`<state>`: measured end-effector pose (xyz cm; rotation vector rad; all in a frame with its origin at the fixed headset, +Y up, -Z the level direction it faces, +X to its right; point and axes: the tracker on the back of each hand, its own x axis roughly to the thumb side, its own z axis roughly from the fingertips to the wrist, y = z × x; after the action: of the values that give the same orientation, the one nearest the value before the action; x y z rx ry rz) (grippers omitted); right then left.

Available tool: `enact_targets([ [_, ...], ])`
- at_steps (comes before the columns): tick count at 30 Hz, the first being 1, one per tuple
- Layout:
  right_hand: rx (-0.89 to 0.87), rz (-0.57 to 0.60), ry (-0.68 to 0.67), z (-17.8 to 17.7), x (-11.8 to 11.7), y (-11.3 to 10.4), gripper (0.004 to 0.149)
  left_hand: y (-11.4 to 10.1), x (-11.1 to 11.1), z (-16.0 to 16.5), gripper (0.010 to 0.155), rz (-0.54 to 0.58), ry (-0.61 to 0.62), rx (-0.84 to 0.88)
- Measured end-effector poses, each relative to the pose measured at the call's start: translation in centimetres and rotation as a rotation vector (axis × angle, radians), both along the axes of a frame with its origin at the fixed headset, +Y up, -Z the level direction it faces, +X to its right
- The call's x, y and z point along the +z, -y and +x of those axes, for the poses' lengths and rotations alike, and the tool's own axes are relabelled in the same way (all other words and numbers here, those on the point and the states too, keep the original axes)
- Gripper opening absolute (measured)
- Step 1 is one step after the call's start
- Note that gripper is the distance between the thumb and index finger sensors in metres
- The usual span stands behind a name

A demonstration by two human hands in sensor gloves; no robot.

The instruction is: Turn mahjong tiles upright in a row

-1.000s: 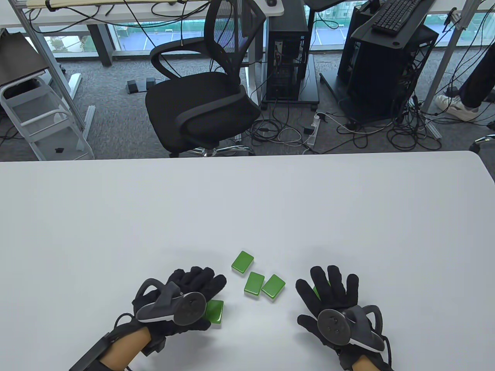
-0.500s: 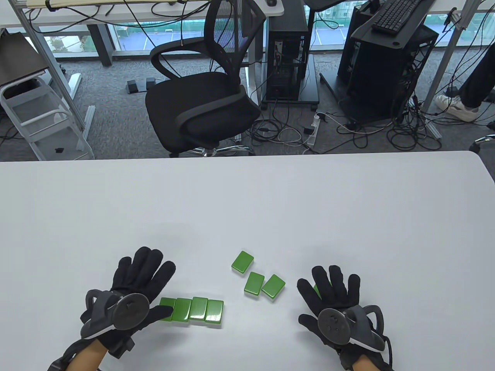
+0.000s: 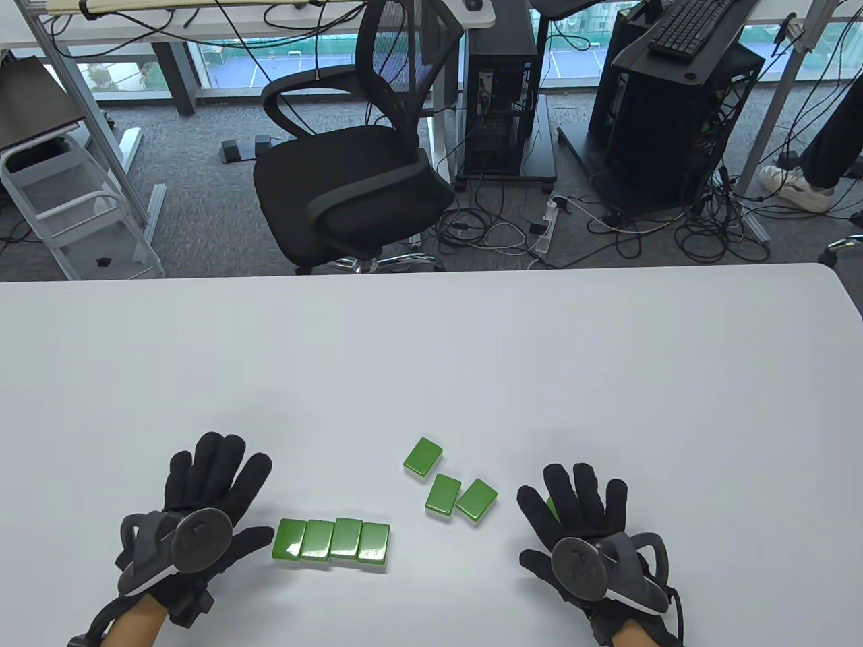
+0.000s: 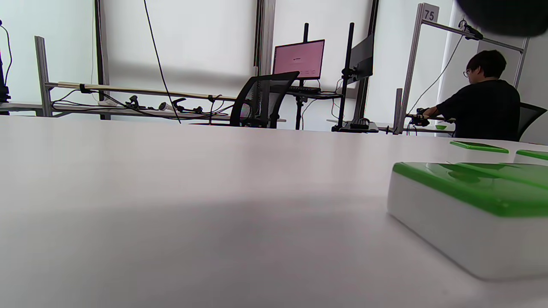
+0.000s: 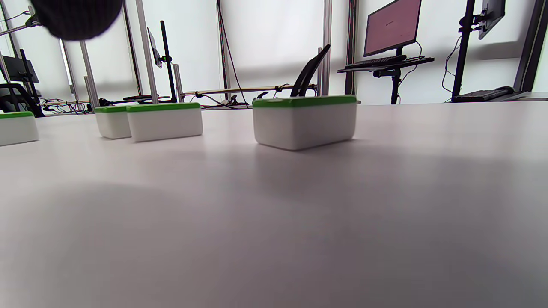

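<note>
Bench (image 3: pixel 431 350) first: one broad, smooth white top, matte, with a rounded far right corner. On it, two gloved hands and eight green tiles by my count, one barely showing.

Left hand (image 3: pixel 202 512) lies flat, fingers spread wide, holding nothing; its thumb tip points at the row of four tiles (image 3: pixel 332 540) and sits just left of it, and I cannot tell whether it touches. Right hand (image 3: pixel 586 532) is flat and splayed too, well right of that row, gripping nothing, with a sliver of a green tile (image 3: pixel 553 507) peeking between its fingers. Both gloves are black knit, each with a grey round tracker on the back.

Row of four: glossy green backs up, lying flat, side by side and touching, white bodies with rounded edges. Beyond and right of the row, three loose tiles (image 3: pixel 445 480) lie flat at odd angles, two nearly touching, one slightly apart.
</note>
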<state>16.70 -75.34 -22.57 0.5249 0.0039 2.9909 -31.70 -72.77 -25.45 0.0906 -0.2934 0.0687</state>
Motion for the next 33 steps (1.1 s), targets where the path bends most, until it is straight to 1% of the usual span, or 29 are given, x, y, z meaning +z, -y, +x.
enact_targets([
  [4,0.009,-0.035,-0.005,-0.8,-0.2,-0.1,0.090,0.0,0.0,0.1,0.092,0.000,0.014,0.002],
  [9,0.060,-0.120,-0.063,-3.7,-1.2,-0.3,0.093,0.0,0.0,0.1,0.092,0.003,0.030,0.012],
  [10,0.089,-0.154,-0.082,-4.7,-1.7,-0.3,0.093,0.0,0.0,0.1,0.092,0.004,0.032,0.015],
  [14,0.139,-0.229,-0.111,-8.0,-3.5,-0.2,0.092,0.3,0.0,0.1,0.091,-0.007,0.039,0.018],
  [18,0.180,-0.283,-0.084,-11.7,-5.4,0.5,0.091,0.5,0.0,0.2,0.090,-0.019,0.044,0.006],
  [21,0.198,-0.266,-0.048,-13.7,-6.5,1.1,0.088,0.4,0.1,0.2,0.090,-0.011,0.052,0.009],
  [24,0.213,-0.246,-0.025,-14.9,-7.3,1.7,0.087,0.3,0.1,0.3,0.090,-0.006,0.060,0.016],
  [27,0.233,-0.254,-0.009,-15.4,-7.8,2.0,0.084,0.4,0.1,0.3,0.090,-0.012,0.065,0.013],
  [33,0.187,-0.173,-0.046,-15.4,-7.8,2.2,0.081,0.4,0.1,0.3,0.090,-0.023,0.063,0.016],
])
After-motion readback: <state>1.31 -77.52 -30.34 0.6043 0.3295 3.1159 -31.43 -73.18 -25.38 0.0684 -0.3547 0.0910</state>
